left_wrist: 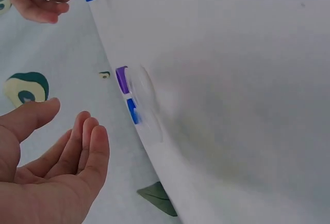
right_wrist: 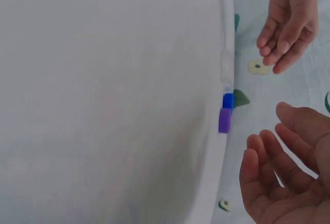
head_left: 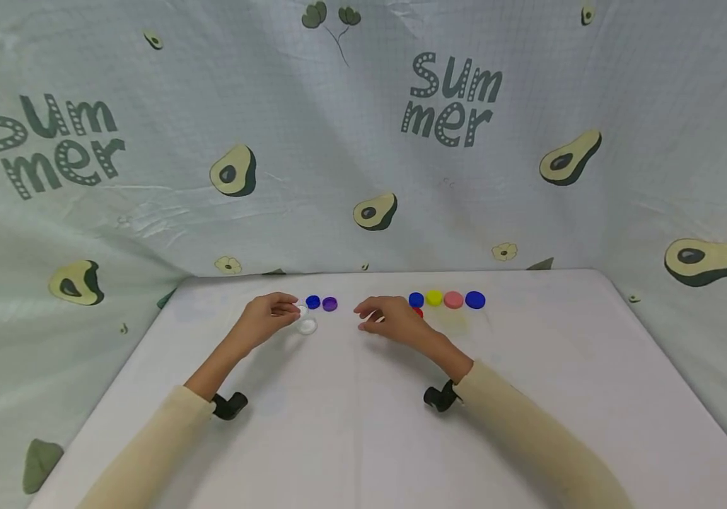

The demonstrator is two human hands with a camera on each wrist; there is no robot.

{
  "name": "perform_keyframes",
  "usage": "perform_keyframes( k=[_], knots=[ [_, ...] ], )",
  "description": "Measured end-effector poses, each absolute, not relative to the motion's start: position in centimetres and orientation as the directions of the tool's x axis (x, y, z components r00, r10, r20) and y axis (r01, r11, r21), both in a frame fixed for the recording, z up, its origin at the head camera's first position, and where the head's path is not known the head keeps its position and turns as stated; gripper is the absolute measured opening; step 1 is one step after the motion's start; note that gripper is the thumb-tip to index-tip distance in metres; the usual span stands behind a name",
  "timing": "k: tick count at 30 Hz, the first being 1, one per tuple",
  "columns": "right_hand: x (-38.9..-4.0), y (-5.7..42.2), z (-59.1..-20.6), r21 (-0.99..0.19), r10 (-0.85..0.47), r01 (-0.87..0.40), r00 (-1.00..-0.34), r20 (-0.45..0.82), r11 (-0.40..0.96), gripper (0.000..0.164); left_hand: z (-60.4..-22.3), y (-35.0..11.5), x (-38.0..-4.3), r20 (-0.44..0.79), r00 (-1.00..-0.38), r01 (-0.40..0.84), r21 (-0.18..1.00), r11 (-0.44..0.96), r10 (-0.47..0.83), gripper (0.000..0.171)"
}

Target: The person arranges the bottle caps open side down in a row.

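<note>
My left hand (head_left: 268, 318) hovers over the table beside a small left group of round caps, its fingers loosely bent with nothing between them. In that group are a blue cap (head_left: 312, 302), a purple cap (head_left: 329, 304) and a clear cap (head_left: 307, 326); another clear cap is partly hidden behind the fingertips. My right hand (head_left: 395, 318) is held above the table to the right of the purple cap, thumb and fingers apart and holding nothing. Behind it a blue cap (head_left: 416, 300) and a mostly hidden red cap (head_left: 419, 311) show.
Right of the right hand, a yellow cap (head_left: 433, 297), a pink cap (head_left: 453, 300) and a larger blue cap (head_left: 475, 300) form a row. A pale yellowish disc (head_left: 452, 324) lies in front of them. A printed cloth (head_left: 312, 141) hangs behind the white table (head_left: 351, 438).
</note>
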State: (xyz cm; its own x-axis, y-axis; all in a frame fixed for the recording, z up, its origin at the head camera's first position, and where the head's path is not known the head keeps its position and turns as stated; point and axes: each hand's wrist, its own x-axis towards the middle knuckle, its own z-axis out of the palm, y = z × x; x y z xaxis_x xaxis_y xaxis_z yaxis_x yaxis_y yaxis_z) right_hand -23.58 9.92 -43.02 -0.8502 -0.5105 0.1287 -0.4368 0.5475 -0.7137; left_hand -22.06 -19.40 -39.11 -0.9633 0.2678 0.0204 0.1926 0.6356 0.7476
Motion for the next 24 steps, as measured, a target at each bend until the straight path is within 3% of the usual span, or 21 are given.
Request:
perform_keyframes(
  k=[11,24],
  knots=[
    [-25.2,4.7,-43.8,-0.708,-0.555,-0.444,-0.827,0.089,0.549,0.029,-40.3,-21.7,-22.5,-0.064,-0.962,0.127,0.755,0.644,0.265,0.035],
    [-26.1,0.1,-44.1,-0.72,-0.437,-0.302,-0.9,-0.003,0.625,0.038,-41.7,-21.7,-23.4,-0.139,-0.937,0.09,0.79,0.606,0.321,0.036]
  ],
)
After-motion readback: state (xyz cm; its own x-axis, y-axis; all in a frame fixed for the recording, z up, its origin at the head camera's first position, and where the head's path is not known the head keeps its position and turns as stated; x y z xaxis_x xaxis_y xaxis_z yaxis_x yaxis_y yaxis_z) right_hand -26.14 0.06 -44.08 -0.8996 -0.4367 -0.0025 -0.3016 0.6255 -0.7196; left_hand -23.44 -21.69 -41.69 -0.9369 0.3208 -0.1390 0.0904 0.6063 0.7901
